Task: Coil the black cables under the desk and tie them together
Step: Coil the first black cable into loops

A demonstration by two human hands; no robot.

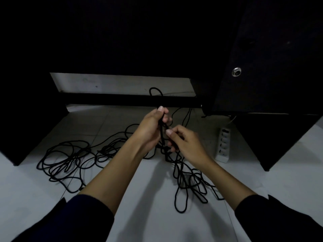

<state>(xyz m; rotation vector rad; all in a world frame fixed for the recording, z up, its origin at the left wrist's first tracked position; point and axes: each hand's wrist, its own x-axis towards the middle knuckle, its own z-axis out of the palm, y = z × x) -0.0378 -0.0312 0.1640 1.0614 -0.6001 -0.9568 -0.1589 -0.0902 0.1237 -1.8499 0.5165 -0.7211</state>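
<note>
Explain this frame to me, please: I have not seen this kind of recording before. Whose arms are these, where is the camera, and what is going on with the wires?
No machine here: a person wears one camera on the head, looking forward and down, so the two arms are their own. They are reaching under a dark desk above a pale tiled floor. The left hand grips a bunch of black cables upright, and the right hand pinches a strand beside it. More cable lies in loose tangles on the floor on both sides. A white power strip lies to the right.

No readable text, label or number appears anywhere.
</note>
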